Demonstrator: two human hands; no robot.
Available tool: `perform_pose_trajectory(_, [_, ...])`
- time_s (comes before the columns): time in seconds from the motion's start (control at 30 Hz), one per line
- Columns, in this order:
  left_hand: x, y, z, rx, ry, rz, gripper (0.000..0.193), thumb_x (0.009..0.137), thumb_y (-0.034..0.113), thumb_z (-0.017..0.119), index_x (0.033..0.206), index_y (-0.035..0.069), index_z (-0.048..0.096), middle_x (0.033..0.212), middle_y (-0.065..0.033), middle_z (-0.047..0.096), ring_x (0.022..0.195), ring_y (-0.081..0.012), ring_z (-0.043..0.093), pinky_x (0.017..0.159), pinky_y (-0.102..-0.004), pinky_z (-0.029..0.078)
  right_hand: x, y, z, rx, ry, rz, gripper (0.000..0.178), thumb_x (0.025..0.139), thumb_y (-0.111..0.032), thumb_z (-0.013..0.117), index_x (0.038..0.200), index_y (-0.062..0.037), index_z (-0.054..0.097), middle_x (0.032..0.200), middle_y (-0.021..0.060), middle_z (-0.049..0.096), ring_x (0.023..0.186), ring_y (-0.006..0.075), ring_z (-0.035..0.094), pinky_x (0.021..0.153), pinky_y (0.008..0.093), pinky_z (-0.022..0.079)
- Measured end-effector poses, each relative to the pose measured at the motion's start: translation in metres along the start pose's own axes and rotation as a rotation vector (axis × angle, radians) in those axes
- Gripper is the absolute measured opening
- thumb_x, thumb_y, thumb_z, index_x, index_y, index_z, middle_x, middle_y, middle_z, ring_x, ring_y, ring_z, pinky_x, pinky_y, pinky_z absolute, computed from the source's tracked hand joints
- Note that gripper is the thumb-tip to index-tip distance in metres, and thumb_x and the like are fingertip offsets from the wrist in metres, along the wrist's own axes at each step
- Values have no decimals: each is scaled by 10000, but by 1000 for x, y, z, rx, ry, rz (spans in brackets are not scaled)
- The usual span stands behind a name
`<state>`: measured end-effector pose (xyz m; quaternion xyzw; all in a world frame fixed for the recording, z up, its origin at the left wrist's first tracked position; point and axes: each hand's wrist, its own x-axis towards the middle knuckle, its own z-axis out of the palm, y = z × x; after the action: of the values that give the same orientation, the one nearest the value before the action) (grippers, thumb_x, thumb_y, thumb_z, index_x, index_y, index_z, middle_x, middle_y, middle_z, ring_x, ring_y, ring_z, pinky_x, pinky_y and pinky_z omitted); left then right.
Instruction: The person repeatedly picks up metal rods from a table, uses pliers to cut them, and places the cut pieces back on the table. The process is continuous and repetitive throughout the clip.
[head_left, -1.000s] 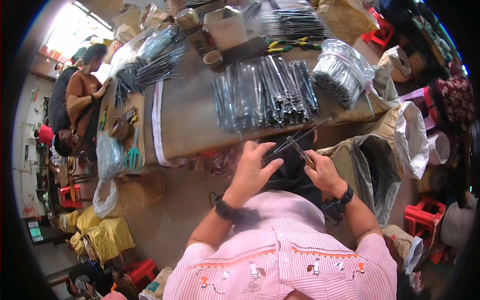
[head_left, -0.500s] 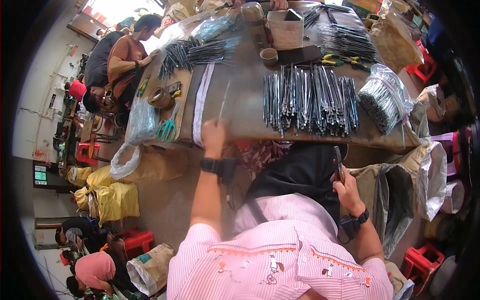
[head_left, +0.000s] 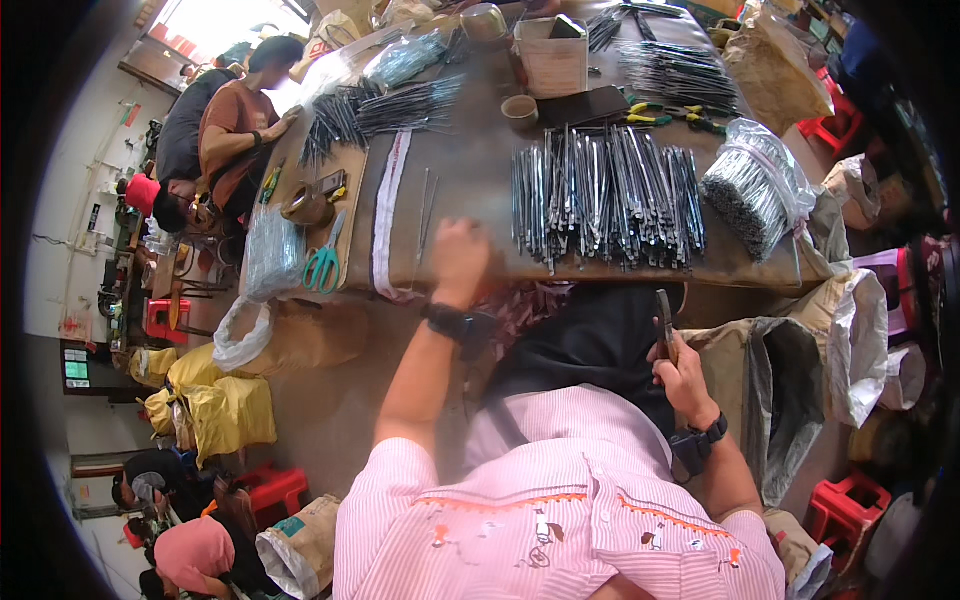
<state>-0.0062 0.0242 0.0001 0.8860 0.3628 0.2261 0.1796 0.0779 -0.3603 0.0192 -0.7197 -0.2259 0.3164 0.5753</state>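
Head cam: 2 slim metallic strips [head_left: 424, 205] by L hand [head_left: 462, 256].

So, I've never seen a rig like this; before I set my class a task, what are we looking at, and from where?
There is no robot: a person in a striped pink shirt works bare-handed, wearing a wide fisheye camera on the head that looks down, so edges bend near the rim. Picture left is the wearer's left. The right hand holds a hand tool. The left hand is blurred beside two thin strips on the table; whether it grips anything can't be told. To its right lies a broad row of dark, shiny strips, then a plastic-wrapped bundle. To its left are a white band and teal-handled scissors.
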Motion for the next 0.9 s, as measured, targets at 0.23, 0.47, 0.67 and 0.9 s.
perform_pose_trajectory(0.23, [11, 26, 27, -21, -113, -43, 267, 823, 291, 663, 894, 35, 686, 930, -203, 636, 918, -382, 604, 816, -446, 482, -6, 6, -3, 35, 35, -5, 482, 794, -19, 455, 1274, 3, 503, 771, 40, 570, 599, 96, 512, 541, 235, 466])
perform_pose_trajectory(0.47, [18, 28, 19, 10, -197, -22, 233, 780, 218, 659, 893, 15, 683, 899, -187, 678, 910, -373, 634, 810, -456, 497, -7, 14, -5, 203, 60, 116, 554, 782, -5, 440, 1334, -21, 479, 802, 32, 561, 616, 71, 486, 525, 210, 444])
perform_pose_trajectory(0.67, [27, 17, 15, -119, -255, -26, 274, 740, 189, 654, 939, 5, 694, 820, -182, 679, 816, -369, 653, 750, -421, 507, -6, 8, -12, 331, 20, 164, 340, 776, -21, 470, 1110, -23, 528, 803, 42, 561, 634, 99, 521, 539, 236, 461])
perform_pose_trajectory(0.9, [23, -38, 5, -440, -397, 433, 120, 779, -18, 638, 893, -53, 631, 779, -108, 653, 722, -207, 646, 675, -270, 527, 3, 13, -69, 878, 253, 98, 280, 891, -225, 453, 1114, -69, 520, 873, 46, 558, 707, 142, 523, 576, 261, 442])
